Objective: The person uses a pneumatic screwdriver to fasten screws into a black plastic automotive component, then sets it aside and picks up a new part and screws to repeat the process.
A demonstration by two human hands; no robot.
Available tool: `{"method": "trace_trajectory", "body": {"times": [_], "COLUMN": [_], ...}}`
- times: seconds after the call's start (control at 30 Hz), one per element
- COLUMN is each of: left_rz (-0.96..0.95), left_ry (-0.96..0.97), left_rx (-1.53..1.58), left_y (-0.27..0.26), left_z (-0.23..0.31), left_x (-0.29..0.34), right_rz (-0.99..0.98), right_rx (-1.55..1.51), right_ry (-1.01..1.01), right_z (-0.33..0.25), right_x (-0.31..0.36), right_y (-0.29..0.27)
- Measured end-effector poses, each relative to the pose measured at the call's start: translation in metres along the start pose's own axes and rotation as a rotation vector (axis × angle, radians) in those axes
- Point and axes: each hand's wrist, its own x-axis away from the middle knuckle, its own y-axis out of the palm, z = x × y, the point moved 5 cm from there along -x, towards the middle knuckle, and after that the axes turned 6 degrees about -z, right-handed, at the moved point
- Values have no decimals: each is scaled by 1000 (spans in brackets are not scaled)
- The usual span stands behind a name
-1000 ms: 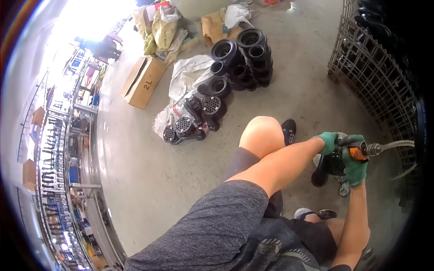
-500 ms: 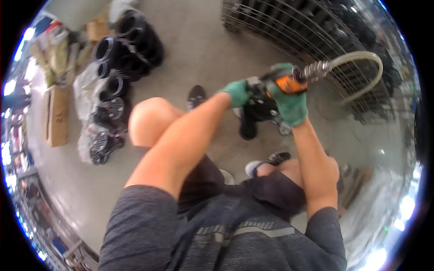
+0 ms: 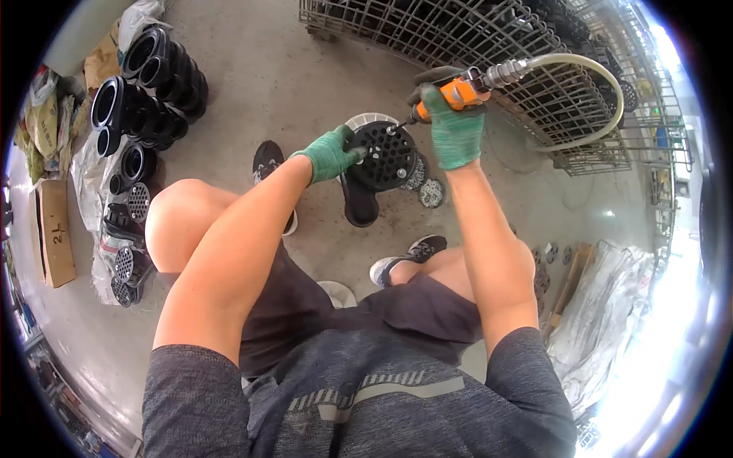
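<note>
We have the round perforated black cover (image 3: 385, 156) between our two gloved hands, just right of the left hand's fingers and left of the right hand's, nearer our body than those. Our left hand (image 3: 333, 155) lies on the cover's left edge, its fingers bent, the tips touching the rim; whether they close underneath it we cannot tell. Our right hand (image 3: 456, 128), up and right of the cover, has its fingers wrapped around an orange power screwdriver (image 3: 460, 95), whose bit slants down to a silver screw (image 3: 392, 130) at the cover's far edge. We cannot tell whether the bit is seated. A black curved pipe (image 3: 359, 203) juts from the cover toward us. Right of the cover lies a metal-coloured perforated disc (image 3: 431, 193); far left of it stand stacked black housings (image 3: 174, 80), and beyond it, a wire cage (image 3: 450, 47).
</note>
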Motion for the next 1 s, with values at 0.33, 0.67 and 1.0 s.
{"method": "trace_trajectory", "body": {"times": [0.33,0.67,1.0], "left_rz": [60,66,84], "left_ry": [39,46,37], "left_rx": [-138,-38,-33], "left_y": [-1,3,4], "left_z": [22,20,12], "left_x": [12,13,6], "right_rz": [-94,-134,-150], "right_rx": [80,89,46], "right_ry": [38,80,62], "right_z": [5,11,17], "right_x": [2,-3,-5], "right_y": [9,10,14]}}
